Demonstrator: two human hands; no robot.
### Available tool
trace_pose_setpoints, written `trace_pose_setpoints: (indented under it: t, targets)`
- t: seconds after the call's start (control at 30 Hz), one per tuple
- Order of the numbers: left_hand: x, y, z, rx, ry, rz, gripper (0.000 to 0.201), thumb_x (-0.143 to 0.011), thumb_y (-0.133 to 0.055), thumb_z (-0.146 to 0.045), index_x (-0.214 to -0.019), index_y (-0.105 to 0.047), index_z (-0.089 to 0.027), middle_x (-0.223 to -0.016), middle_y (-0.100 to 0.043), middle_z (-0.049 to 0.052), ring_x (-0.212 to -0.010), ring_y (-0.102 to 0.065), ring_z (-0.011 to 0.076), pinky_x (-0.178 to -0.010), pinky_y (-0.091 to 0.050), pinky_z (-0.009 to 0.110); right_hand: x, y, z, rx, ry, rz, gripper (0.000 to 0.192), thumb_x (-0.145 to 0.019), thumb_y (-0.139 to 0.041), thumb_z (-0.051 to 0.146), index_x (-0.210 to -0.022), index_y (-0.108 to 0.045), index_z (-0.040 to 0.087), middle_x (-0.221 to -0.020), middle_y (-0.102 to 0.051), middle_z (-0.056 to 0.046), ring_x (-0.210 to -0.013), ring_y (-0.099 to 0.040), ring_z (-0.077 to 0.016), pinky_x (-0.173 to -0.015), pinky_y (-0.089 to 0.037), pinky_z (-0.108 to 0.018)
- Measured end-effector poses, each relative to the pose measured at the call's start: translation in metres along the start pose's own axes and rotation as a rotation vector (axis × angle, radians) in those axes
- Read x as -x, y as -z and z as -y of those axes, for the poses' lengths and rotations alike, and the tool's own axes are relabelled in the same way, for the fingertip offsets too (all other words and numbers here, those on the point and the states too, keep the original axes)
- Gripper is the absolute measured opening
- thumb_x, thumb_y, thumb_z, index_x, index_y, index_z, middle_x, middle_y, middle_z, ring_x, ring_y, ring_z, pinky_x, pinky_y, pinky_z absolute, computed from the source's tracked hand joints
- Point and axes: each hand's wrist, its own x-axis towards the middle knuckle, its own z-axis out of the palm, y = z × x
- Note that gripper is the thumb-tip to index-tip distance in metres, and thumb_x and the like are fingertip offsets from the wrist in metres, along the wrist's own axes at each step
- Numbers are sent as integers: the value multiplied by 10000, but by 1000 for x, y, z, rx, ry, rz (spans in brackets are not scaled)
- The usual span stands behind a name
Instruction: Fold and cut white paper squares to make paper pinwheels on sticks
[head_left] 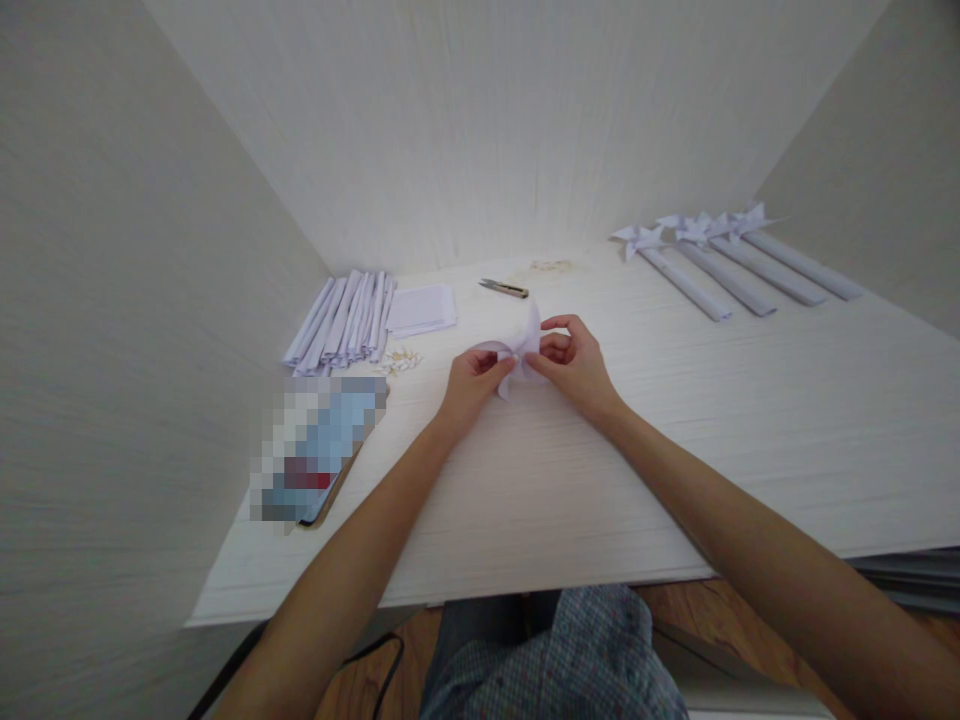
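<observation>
Between my two hands is a white paper pinwheel [529,335] with curled blades, held a little above the table. My left hand [480,378] pinches its left side, thumb near the centre. On the opposite side my right hand [574,360] grips a blade between thumb and fingers. A small pale spot shows at the pinwheel's middle, too small to make out. Just beyond my hands lie thread snips [505,289]. To the left are a stack of square paper sheets [421,309] and a scatter of small pale pieces [401,360].
A pile of rolled paper sticks [341,320] lies at the back left, with a blurred phone [330,450] in front of it. Several pinwheels on paper sticks [739,265] rest at the back right. Small tan bits [551,266] lie near the back wall. White walls enclose the table [525,500].
</observation>
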Motion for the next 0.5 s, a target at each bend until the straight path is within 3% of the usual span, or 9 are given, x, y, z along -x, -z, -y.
trace_pose_setpoints:
  t: [0.2,0.5]
  targets:
    - [-3,2,1,99,15,-37,150,-548,-694,-273,-570,-596,-161,-552,-586,-33,-537,-510,81,-547,-404,215,-2,4,2,-78,-85,-59,206,-677,-566,345,-815,-471,226,-675,-609,41,-615,-580,-100,-614,-438,-259]
    - [-2,2,1,117,31,-12,166,-540,-708,-262,-629,-629,-146,-576,-609,-28,-537,-518,77,-558,-405,216,-2,5,1,-131,-134,-45,221,-648,-610,355,-790,-501,225,-646,-602,50,-581,-563,-92,-591,-419,-245]
